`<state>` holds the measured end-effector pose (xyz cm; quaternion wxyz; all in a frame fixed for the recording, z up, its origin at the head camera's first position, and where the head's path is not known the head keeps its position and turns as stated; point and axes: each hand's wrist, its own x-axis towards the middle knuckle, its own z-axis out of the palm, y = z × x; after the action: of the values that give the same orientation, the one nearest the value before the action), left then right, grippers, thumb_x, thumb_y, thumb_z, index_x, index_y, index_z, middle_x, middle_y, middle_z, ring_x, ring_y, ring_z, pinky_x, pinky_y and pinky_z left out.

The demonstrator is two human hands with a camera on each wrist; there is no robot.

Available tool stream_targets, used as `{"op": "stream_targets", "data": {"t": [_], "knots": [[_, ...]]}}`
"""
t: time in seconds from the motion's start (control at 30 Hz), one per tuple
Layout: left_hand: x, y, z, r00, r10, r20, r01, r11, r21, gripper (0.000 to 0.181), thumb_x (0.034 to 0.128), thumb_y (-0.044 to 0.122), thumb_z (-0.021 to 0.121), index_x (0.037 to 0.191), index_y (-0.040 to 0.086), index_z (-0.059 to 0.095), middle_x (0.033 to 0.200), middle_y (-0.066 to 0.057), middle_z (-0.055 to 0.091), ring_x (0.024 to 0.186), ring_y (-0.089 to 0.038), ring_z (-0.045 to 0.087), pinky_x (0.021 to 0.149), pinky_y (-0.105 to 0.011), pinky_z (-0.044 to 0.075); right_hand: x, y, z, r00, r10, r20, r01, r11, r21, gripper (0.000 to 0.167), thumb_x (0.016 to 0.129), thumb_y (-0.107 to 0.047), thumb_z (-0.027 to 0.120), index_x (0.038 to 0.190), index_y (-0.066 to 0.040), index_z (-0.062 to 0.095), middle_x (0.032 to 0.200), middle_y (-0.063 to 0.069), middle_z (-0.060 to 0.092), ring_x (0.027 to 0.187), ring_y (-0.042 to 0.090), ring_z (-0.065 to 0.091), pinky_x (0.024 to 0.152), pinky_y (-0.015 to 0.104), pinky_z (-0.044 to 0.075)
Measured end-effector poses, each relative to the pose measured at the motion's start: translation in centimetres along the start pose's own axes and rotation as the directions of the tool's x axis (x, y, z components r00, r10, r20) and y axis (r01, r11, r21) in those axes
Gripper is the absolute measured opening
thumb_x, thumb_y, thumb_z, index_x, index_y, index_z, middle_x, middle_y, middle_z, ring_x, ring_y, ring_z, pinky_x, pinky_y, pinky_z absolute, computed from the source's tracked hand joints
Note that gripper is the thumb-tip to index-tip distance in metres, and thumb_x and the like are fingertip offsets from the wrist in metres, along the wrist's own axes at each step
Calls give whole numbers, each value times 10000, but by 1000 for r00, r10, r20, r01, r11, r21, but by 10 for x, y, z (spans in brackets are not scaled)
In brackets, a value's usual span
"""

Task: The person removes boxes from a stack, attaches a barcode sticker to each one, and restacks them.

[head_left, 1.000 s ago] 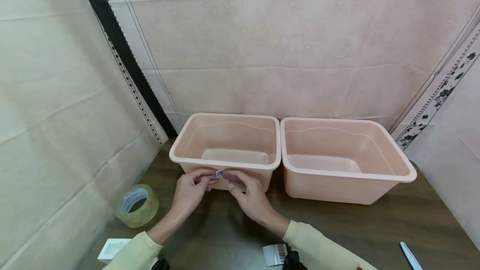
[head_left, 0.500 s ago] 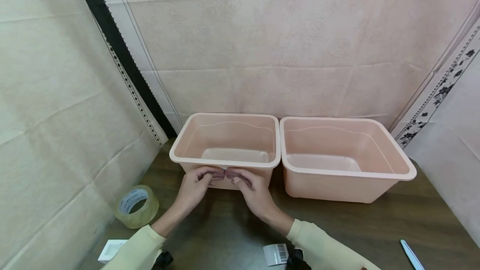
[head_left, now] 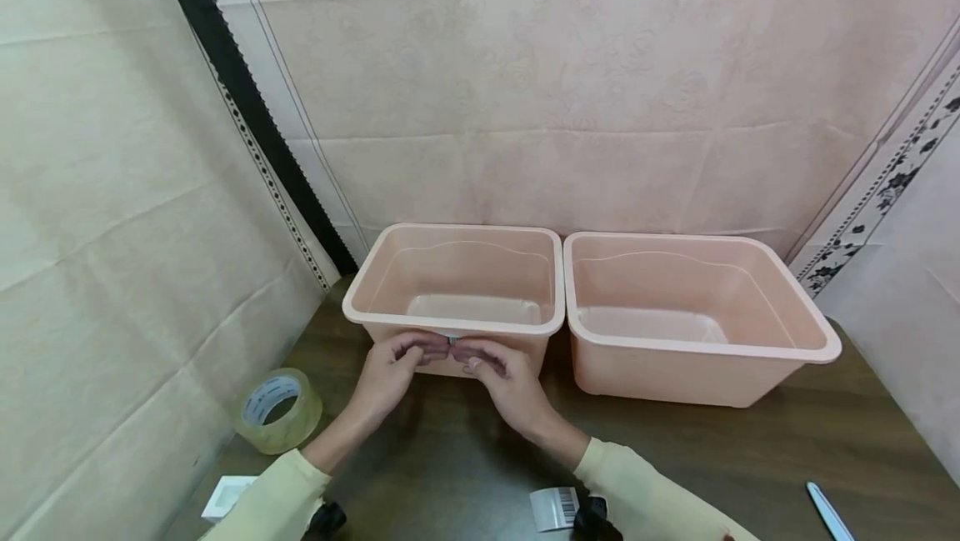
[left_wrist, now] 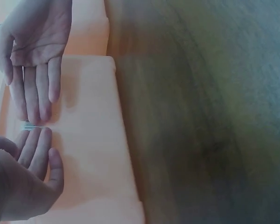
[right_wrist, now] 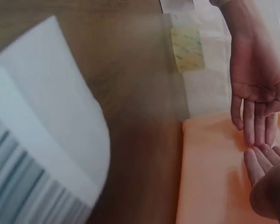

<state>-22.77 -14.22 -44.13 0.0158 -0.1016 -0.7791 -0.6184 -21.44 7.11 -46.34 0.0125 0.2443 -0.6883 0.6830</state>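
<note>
A small barcode sticker [left_wrist: 30, 125] lies on the front wall of the left pink plastic bin [head_left: 480, 328], just below its rim. My left hand [head_left: 388, 373] touches the sticker's left side with nearly straight fingers. From the right, my right hand [head_left: 510, 387] presses in the same way, fingertips almost meeting those of the left. In the left wrist view both hands lie with fingers extended against the bin wall, and only a strip of the sticker shows between them. The fingers hide the rest of it.
A second pink bin [head_left: 690, 374] stands close on the right. On the wooden table are a roll of clear tape [head_left: 296, 424], a white box [head_left: 227, 496], a barcode label sheet [head_left: 553, 509] by the right sleeve, and a slim light-blue object [head_left: 830, 513] at the right.
A second ago the sticker showed between the fingertips, held in front of the bin. Now the fingers lie flatter against the wall over it, and the hands have come closer together.
</note>
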Motion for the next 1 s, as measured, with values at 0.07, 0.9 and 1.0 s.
{"op": "stream_targets", "data": {"t": [0.07,0.9,1.0], "knots": [[0,-2,1,1000,-16,13,16,1000,-10,320,1065,-11,455,1175,-19,755,1155,-210,786,1080,-292,783,946,-321,617,-1,1,0,1000,10,8,-10,999,30,323,1082,-25,521,1376,49,633,1363,243,696,1283,415,672,1043,437,584],[-19,6,45,919,16,394,-105,973,206,337,1014,-32,480,988,80,796,944,-71,812,836,-180,781,787,-346,650,-56,-5,-27,968,213,-135,-223,973,-65,177,1025,-25,570,1055,-53,743,1011,166,778,898,228,761,735,351,647],[-27,14,67,847,35,530,-286,871,399,267,976,35,574,958,168,804,831,55,773,687,-37,681,672,-222,588,-78,-7,-45,969,234,-75,-246,906,-346,144,1018,-144,651,901,-185,725,809,-9,729,747,118,693,662,257,581]]}}
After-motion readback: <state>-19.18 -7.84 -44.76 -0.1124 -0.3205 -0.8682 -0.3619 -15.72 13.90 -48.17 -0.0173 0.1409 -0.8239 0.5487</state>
